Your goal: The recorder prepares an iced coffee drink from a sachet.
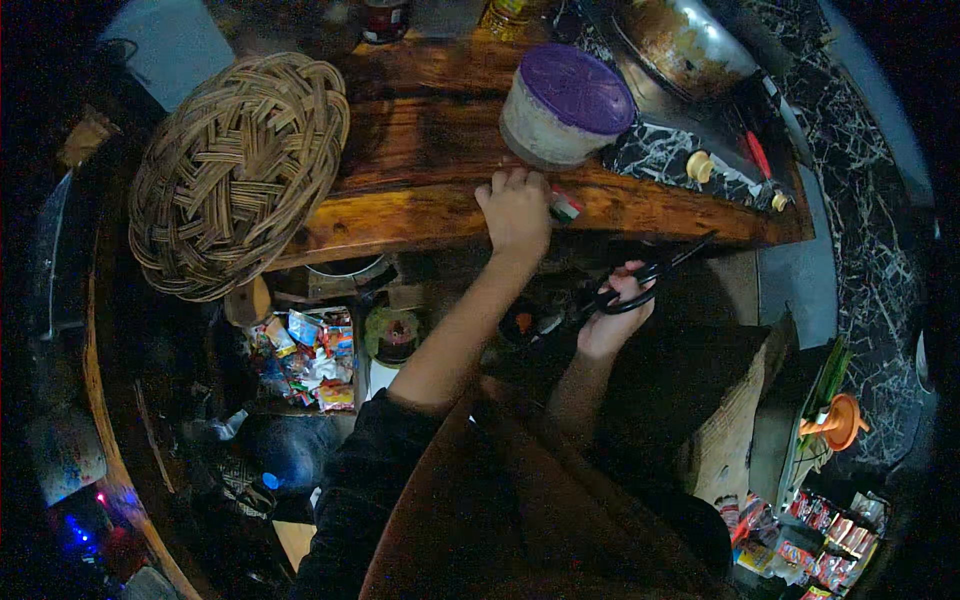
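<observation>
Centre frame: left hand [515,210] pins a small striped packet [565,207] to the wooden counter [420,190] edge, below the purple-lidded tub [565,105]. Right hand [615,310] grasps black scissors [640,285], held apart from the packet; apparently no cut begun.

Basket [238,170] left on counter [420,205]; lidded tub [565,105] right (packet [565,208] below it).
</observation>
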Available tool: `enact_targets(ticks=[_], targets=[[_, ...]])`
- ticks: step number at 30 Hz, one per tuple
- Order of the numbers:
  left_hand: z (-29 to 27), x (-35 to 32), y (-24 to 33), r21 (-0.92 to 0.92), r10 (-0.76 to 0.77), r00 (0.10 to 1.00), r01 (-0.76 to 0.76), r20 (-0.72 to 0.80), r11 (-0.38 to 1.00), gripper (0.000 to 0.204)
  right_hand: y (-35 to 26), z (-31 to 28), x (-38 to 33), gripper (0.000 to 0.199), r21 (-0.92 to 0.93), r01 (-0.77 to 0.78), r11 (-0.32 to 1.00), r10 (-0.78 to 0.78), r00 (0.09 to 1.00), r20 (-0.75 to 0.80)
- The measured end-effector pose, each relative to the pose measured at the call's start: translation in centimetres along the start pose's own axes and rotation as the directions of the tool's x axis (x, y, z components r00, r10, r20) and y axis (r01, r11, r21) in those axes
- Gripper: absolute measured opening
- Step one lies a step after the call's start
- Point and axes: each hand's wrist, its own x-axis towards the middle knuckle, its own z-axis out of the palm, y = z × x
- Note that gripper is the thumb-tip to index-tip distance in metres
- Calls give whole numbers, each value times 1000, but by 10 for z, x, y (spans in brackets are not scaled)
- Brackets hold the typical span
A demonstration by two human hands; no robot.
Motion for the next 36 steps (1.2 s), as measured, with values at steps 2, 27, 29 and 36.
enact_targets(ticks=[2, 27, 29, 36], targets=[[-16, -8, -6, -108, 6, 999, -10, -42, 994, 6, 1, 7, -4, 11, -29, -12, 1000, 14, 998, 56], [-358, -301, -261, -819, -748, 599, 254, -285, 515, 36, 50, 122, -404, 27, -374, -268, 888, 389, 4, 921], [-355, -329, -284, -912, -801, 589, 264, -106, 314, 21, 49, 125, -441, 25, -380, -291, 878, 399, 7, 917], [-346, -389, -341, -885, -838, 539, 345, -85, 312, 16, 75, 108, -506, 24, -462, -84, 883, 461, -24, 887]])
